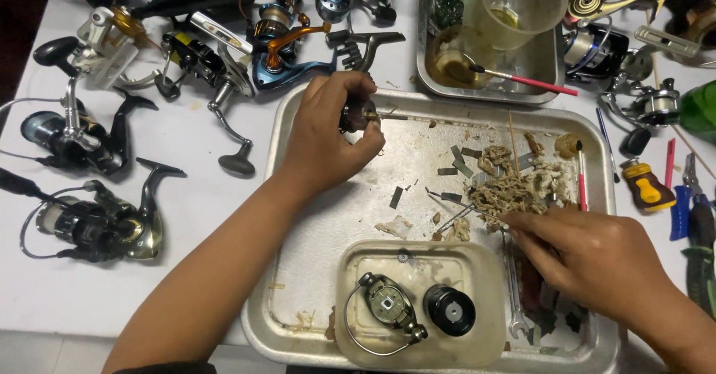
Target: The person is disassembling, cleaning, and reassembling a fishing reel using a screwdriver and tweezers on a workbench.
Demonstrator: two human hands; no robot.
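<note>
My left hand is closed around a small dark reel part with a brass tip, held over the far left of a large metal tray. My right hand rests at the tray's right side, pinching a thin stick that points left into a heap of dirty wadding and scraps. In front of me a shallow plastic dish holds a reel body with bail wire and a black spool.
Several fishing reels lie on the white table at left and along the far edge. A second metal tray holds a clear plastic cup and a red brush. Screwdriver, pliers and a wrench lie to the right.
</note>
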